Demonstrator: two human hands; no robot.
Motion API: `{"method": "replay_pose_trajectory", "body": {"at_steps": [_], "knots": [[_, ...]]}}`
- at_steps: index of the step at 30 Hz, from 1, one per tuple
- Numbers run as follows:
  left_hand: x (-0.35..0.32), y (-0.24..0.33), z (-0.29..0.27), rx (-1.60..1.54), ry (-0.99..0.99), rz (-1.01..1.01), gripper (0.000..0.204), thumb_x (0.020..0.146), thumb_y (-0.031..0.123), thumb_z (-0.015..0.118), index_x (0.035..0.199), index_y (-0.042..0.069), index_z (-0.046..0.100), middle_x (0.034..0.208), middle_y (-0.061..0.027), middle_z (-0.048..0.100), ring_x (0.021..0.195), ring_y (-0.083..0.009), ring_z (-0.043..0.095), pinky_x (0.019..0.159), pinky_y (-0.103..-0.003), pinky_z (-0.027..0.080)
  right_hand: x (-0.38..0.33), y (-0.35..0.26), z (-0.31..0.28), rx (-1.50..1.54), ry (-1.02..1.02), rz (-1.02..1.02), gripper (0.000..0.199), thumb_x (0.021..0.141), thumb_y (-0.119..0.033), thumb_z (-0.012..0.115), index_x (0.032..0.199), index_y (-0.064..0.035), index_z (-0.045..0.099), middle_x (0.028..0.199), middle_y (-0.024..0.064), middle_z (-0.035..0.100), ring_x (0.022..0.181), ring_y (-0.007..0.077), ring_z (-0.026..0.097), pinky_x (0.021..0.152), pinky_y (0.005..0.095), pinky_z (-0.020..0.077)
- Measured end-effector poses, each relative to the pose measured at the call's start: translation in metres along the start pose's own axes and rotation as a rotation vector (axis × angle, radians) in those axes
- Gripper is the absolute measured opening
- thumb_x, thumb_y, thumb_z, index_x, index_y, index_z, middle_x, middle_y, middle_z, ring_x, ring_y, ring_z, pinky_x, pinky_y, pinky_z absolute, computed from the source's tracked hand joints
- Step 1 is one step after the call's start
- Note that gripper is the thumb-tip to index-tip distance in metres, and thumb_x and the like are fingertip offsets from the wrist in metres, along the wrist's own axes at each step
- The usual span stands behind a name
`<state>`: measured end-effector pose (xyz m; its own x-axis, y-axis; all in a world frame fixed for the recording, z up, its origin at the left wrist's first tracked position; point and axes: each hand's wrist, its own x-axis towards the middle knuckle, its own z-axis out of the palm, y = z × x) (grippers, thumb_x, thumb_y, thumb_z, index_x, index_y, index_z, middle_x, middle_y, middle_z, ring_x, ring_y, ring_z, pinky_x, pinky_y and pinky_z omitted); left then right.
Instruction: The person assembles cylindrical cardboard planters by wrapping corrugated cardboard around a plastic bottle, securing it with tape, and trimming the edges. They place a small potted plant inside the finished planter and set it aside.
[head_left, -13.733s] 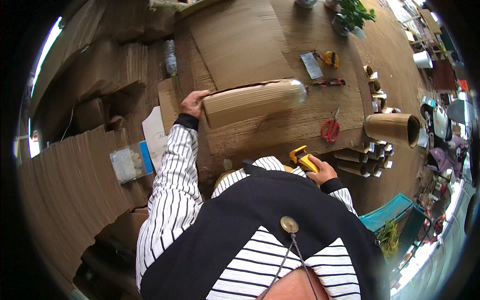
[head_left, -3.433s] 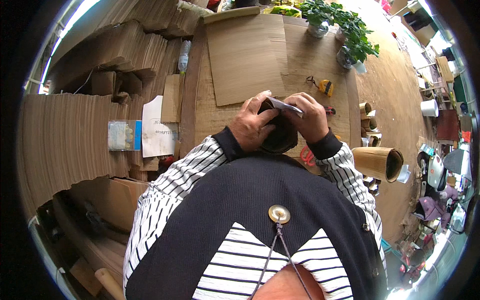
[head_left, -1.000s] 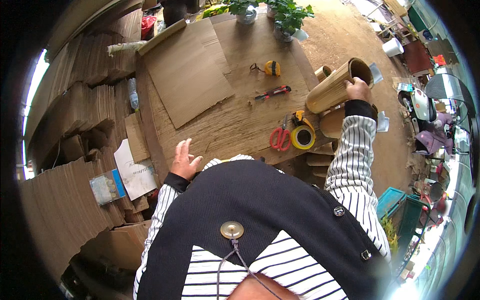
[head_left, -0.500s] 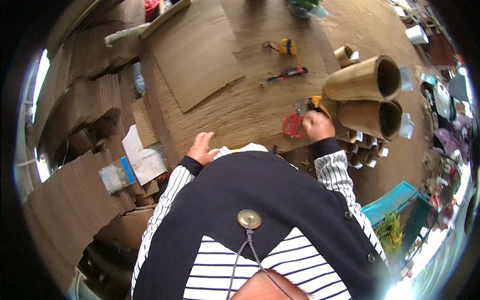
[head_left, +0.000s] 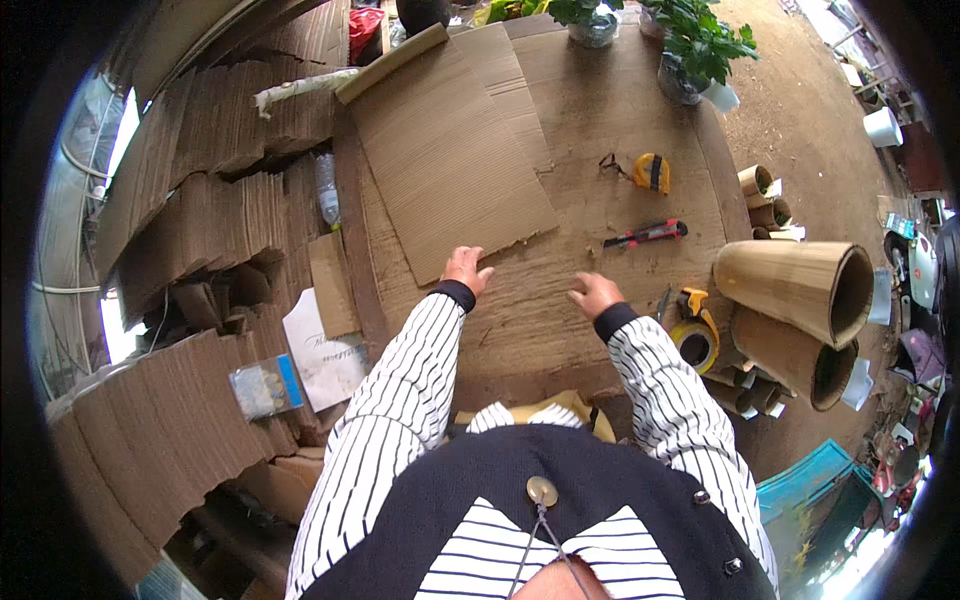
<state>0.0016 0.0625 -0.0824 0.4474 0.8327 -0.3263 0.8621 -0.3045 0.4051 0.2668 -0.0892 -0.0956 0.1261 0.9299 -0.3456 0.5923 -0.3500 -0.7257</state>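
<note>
My left hand is at the near edge of a brown corrugated cardboard sheet, thumb and fingers apart; whether it touches the sheet I cannot tell. Over bare wooden tabletop to its right, my right hand is empty, with its fingers apart and pointing left. Beyond it lie a red and black utility knife and a yellow tape measure. Beside my right cuff is a yellow tape dispenser. A scissor blade shows there too, its handles hidden by my sleeve.
Stacked cardboard fills the left side, with a plastic bottle and a white paper. Cardboard tubes lie along the table's right edge. Potted green plants stand at the far right corner.
My view has shifted, bringing more of the far table into sight. My right hand has left the scissors and moved left and forward. My left hand has reached forward to the cardboard sheet.
</note>
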Motion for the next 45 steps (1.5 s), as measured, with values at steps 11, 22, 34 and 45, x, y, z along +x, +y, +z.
{"method": "replay_pose_trajectory", "body": {"at_steps": [11,22,34,45], "knots": [[0.015,-0.026,0.002,0.083,0.166,-0.042,0.072,0.078,0.037,0.072,0.138,0.009,0.042,0.120,-0.0197,0.055,0.110,-0.0369,0.053,0.091,-0.047,0.047,0.127,-0.099,0.008,-0.158,0.208,0.409,0.060,0.084,-0.031,0.071,0.133,-0.0072,0.045,0.124,0.0220,0.054,0.117,0.0368,0.052,0.095,0.0453,0.0449],[-0.049,-0.034,-0.009,-0.047,-0.091,-0.054,0.046,0.076,0.025,0.075,0.114,0.007,0.057,0.109,-0.0185,0.058,0.102,-0.0370,0.057,0.086,-0.047,0.048,-0.007,-0.064,0.044,0.095,-0.193,0.507,0.046,0.083,-0.031,0.065,0.118,-0.0019,0.056,0.107,0.0261,0.064,0.100,0.0421,0.061,0.086,0.0477,0.0485],[0.086,-0.009,0.027,0.285,0.549,0.064,0.064,0.080,0.032,0.070,0.135,0.010,0.046,0.144,-0.0173,0.033,0.135,-0.0390,0.030,0.109,-0.057,0.028,0.057,-0.044,-0.088,0.054,0.225,0.100,0.034,0.083,-0.023,0.068,0.111,-0.0033,0.065,0.106,0.0173,0.067,0.096,0.0324,0.067,0.083,0.0382,0.0534],[0.080,-0.007,0.017,0.278,0.481,0.031,0.061,0.082,0.035,0.064,0.134,0.009,0.047,0.143,-0.0189,0.033,0.134,-0.0406,0.031,0.108,-0.058,0.026,0.447,0.050,-0.251,-0.070,0.782,0.119,0.034,0.084,-0.029,0.064,0.109,-0.0056,0.067,0.086,0.0135,0.070,0.075,0.0242,0.067,0.069,0.0365,0.0527]]}}
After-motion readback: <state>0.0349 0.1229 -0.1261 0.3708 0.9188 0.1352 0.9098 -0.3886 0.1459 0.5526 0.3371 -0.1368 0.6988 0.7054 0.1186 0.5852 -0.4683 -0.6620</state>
